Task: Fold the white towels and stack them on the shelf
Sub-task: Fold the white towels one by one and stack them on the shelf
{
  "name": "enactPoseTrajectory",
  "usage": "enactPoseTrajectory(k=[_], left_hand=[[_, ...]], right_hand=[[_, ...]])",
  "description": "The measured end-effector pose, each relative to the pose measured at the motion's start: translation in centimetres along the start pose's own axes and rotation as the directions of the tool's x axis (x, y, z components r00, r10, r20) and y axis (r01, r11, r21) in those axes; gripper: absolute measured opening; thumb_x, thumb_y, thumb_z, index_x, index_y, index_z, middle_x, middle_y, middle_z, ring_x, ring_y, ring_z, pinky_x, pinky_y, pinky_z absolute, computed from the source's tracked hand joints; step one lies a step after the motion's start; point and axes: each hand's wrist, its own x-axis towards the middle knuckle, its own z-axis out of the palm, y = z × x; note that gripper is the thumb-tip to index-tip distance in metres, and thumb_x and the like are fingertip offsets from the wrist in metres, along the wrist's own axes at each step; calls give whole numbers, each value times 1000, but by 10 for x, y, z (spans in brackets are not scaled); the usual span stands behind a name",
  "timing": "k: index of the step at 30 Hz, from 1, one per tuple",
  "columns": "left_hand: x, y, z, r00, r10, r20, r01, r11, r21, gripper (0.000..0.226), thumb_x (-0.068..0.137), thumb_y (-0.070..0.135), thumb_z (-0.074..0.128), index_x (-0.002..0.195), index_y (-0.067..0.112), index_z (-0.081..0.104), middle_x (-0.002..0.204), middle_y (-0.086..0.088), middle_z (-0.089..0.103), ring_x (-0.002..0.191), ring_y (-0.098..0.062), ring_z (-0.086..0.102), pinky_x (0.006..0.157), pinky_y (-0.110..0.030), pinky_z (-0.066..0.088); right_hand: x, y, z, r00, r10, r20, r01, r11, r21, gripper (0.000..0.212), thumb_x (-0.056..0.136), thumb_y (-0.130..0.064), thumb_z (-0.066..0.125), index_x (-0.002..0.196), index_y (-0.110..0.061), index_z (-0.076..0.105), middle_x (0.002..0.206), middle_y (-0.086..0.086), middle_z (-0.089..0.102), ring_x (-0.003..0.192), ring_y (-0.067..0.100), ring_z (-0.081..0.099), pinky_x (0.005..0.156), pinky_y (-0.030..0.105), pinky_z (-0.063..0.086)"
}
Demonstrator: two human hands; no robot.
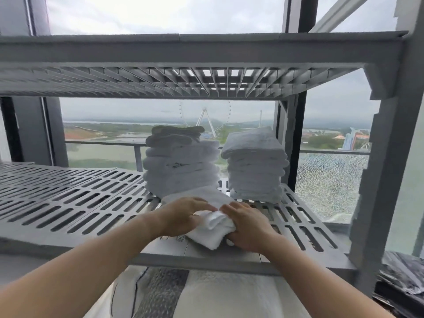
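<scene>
A white towel (212, 232) lies partly folded on the grey slotted shelf (75, 203), near its front edge. My left hand (183, 214) presses on the towel's left side with the fingers curled over the cloth. My right hand (249, 228) grips its right side. Behind the hands stand two stacks of folded white towels: a taller, leaning left stack (181, 164) and a neater right stack (255, 166). The towel's far end reaches the foot of the left stack.
An upper grey shelf (202, 83) hangs low over the stacks. A thick grey upright post (385, 157) stands at the right. Windows lie behind the shelving. Dark plastic (401, 283) sits at the lower right. A patterned white and grey cloth (206, 294) lies below the shelf's front.
</scene>
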Motion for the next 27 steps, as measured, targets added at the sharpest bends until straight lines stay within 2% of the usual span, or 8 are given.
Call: enactPoseTrajectory(k=[2,4,7,12,15,20,23,27], left_hand=[[-1,12,0,1000,-11,-28,9,999,-50,38,84,38,49,117,22,62,118,6,64,104,-8,56,89,-23,42],[-6,13,-1,1000,-26,-15,27,998,54,54,75,58,58,116,23,59,110,7,65,96,-8,58,85,-26,46],[-15,5,2,996,-81,33,66,946,318,55,72,48,65,120,24,53,112,5,61,99,-14,57,86,-28,45],[-23,-2,5,988,-142,-55,152,935,320,34,74,35,59,103,18,54,103,0,61,93,-23,59,80,-34,48],[-16,4,17,971,-211,-111,237,901,363,36,71,38,60,99,20,45,103,0,57,93,-26,60,75,-32,46],[3,16,36,939,-336,-70,338,870,358,76,73,32,65,138,33,23,123,-3,48,109,-28,55,88,-35,44],[11,19,32,953,-283,-111,304,887,348,54,78,24,59,126,31,35,117,-6,58,106,-28,57,82,-34,46],[16,31,30,976,-215,-41,217,925,311,41,79,25,57,117,30,41,112,-3,63,100,-27,60,80,-36,50]], right_hand=[[7,-13,5,999,5,-40,-6,1000,-11,43,74,-33,56,115,-27,44,112,2,51,111,25,47,82,35,39],[12,-21,9,995,13,-94,-10,1000,27,43,74,-38,58,115,-26,47,110,2,54,109,24,48,79,33,40],[10,-14,10,994,6,-106,4,995,97,53,68,-41,65,118,-31,50,116,-5,58,111,19,50,86,29,39],[12,0,10,996,-72,-59,78,990,114,63,67,-36,66,128,-28,50,130,-6,53,120,18,46,101,33,36],[18,-5,12,996,-72,-44,79,976,202,41,69,-19,62,110,-20,63,111,1,62,104,24,58,86,34,46],[9,-3,6,986,15,-168,24,973,227,34,68,-11,54,99,-22,66,100,0,67,89,23,62,72,31,49],[-3,1,-3,978,34,-208,17,971,237,35,70,-11,58,103,-21,66,102,1,67,89,23,62,71,26,46],[-20,10,-17,984,54,-167,-27,987,160,34,72,-13,56,105,-20,63,101,2,64,89,25,61,73,35,51]])
